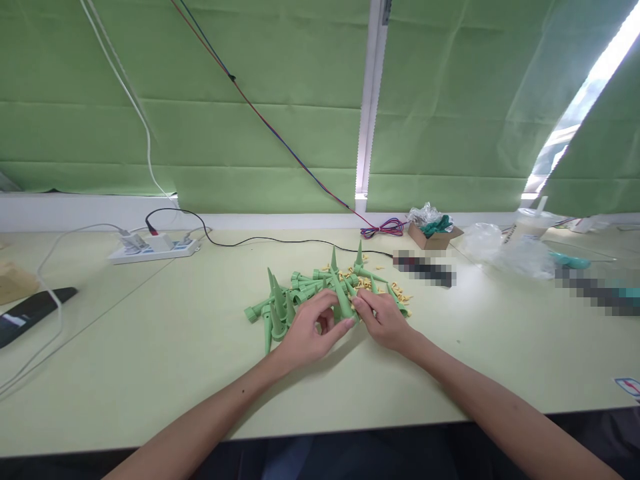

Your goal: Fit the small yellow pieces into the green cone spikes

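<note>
My left hand (pixel 311 331) grips a green plastic cone-shaped spike (pixel 342 293) between thumb and fingers, its pointed end tilted up and away. My right hand (pixel 384 320) is closed in a pinch beside the spike's wider lower end; its fingers cover whatever they hold. Around and beyond both hands lies a pile of similar green spikes (pixel 279 325), some standing on their wide ends, others lying on their sides. Small yellow plastic pieces (pixel 397 292) are scattered among and behind them, partly hidden by the spikes and my right hand.
A white power strip (pixel 155 249) with plugs and cables stands at the back left. A dark flat object (pixel 35 313) lies far left. Toward the back right are a small cardboard box (pixel 434 238), a lidded cup (pixel 529 230) and clear plastic bags (pixel 483 241). A black cable (pixel 280 238) crosses the table.
</note>
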The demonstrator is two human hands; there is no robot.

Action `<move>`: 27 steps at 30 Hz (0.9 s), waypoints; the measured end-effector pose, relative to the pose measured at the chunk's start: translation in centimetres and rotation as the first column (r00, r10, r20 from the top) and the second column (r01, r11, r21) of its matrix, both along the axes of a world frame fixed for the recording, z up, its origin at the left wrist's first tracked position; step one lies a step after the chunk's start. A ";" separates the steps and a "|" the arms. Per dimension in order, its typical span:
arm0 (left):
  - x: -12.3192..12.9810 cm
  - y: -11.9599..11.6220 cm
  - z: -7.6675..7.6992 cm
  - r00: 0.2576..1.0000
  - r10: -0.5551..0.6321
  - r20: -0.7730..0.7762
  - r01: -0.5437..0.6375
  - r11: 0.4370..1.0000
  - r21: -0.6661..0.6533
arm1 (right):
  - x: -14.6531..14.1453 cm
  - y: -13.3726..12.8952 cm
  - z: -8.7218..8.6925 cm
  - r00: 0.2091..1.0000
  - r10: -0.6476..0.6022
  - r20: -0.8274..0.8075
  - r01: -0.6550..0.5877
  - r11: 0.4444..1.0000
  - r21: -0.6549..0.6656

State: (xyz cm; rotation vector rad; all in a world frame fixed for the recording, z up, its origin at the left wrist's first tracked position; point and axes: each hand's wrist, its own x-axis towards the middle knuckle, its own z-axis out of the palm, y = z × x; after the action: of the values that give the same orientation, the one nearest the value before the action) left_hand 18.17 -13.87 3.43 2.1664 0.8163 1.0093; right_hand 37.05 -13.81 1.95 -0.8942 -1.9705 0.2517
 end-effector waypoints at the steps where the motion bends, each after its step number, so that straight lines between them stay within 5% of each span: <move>1: 0.0 0.0 0.0 1.000 0.005 0.002 -0.005 1.000 0.010 | 0.0 0.0 0.0 1.000 -0.003 0.004 0.003 1.000 0.001; 27: 0.1 0.0 -0.4 0.998 0.039 0.041 -0.046 0.982 0.185 | -0.1 0.3 -0.5 0.998 -0.031 0.058 0.035 0.997 -0.062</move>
State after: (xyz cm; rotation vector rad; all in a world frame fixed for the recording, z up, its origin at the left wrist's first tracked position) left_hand 18.29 -13.84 3.00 2.2872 0.7812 1.1860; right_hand 36.97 -13.55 1.50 -0.9837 -2.0082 0.2734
